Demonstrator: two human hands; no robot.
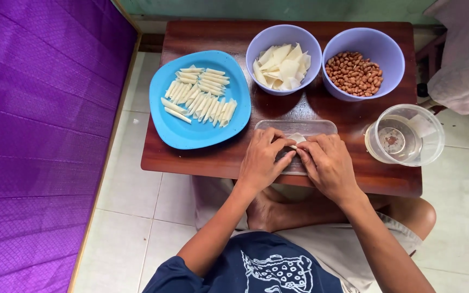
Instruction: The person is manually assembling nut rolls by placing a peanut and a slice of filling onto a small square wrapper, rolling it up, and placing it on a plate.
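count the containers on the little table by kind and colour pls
Lilac bowls: 2, one with pale wrappers, one with peanuts
Blue plate: 1
Clear round tub: 1
Clear flat tray: 1
Total: 5

Left hand (261,160) and right hand (328,165) side by side, palms down, fingers (287,144) seemingly pinched together.

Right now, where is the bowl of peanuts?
In the head view, the bowl of peanuts sits at the far right of the wooden table, beside the bowl of white wrappers and behind the clear plastic cup.
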